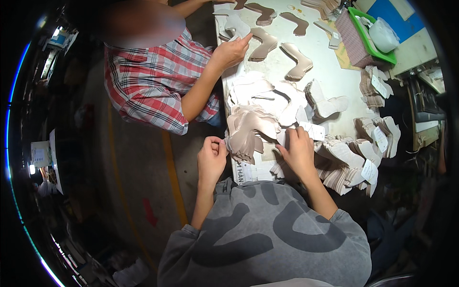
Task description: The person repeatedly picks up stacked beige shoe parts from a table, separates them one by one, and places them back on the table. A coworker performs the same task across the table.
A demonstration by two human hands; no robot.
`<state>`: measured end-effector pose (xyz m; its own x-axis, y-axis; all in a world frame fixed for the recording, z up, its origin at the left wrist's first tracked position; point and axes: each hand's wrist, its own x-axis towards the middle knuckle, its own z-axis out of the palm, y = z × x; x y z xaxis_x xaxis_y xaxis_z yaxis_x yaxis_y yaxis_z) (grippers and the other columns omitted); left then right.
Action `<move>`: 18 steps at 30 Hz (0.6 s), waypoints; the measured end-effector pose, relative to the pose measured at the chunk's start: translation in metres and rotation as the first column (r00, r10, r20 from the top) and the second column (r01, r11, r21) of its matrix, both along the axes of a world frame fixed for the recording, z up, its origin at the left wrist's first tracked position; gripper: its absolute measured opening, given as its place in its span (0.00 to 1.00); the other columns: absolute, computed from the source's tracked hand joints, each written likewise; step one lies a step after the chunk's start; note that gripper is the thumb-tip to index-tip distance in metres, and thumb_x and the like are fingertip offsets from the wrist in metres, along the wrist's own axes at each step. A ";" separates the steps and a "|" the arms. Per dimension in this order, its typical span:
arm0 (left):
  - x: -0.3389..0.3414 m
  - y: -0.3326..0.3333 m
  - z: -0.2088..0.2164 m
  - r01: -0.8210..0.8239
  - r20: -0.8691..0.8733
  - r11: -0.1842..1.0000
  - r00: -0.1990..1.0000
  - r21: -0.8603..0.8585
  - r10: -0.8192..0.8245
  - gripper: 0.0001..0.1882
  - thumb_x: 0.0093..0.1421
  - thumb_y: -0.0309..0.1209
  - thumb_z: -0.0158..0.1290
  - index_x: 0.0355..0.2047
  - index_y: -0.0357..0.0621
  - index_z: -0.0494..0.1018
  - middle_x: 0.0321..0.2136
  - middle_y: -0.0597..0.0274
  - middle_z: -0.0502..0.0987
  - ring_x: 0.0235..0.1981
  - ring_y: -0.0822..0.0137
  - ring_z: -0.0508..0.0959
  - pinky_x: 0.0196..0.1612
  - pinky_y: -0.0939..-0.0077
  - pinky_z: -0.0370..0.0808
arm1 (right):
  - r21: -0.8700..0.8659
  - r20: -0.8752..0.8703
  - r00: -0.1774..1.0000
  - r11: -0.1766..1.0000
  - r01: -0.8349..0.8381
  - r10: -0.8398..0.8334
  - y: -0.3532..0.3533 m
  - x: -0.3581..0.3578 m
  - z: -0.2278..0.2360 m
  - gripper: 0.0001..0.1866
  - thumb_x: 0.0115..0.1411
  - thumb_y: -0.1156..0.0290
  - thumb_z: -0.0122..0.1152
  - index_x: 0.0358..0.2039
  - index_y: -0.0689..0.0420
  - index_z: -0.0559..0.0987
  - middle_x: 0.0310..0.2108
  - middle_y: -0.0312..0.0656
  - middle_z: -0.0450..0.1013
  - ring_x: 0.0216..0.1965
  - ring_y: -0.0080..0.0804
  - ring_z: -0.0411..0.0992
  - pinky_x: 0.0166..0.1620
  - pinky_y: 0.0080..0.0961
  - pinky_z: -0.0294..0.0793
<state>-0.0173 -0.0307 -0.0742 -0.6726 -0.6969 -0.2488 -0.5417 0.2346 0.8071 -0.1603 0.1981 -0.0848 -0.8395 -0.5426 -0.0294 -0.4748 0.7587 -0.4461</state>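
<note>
At the near left edge of the table lies a loose pile of curved bronze cut pieces [249, 132], which look like shoe-upper parts. My left hand [212, 158] is just left of that pile, its fingers curled and pressed together; whatever they pinch, if anything, is too small to make out. To the pile's right, my right hand [300, 152] rests with thumb and fingers apart, over the pale pieces beside a white paper tag [313, 131]. Behind the bronze pile spread more pale cut pieces [287, 98], partly washed out by glare.
Tagged stacks of cut pieces [342, 162] line the right side of the white table [330, 67]. Small bronze stacks [299, 61] lie farther back. A green tray [354, 21] holds a plastic bag. At the left edge, a co-worker in a plaid shirt [148, 81] reaches over the table.
</note>
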 end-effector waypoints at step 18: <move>-0.031 0.067 -0.005 0.633 -0.687 0.632 0.696 0.447 -0.210 0.26 0.77 0.32 0.47 0.70 0.35 0.60 0.54 0.57 0.77 0.49 0.69 0.80 0.55 0.74 0.75 | -0.717 0.290 0.781 0.666 -0.206 0.554 0.002 -0.003 0.078 0.27 0.54 0.78 0.72 0.57 0.59 0.78 0.49 0.43 0.75 0.44 0.31 0.74 0.44 0.25 0.74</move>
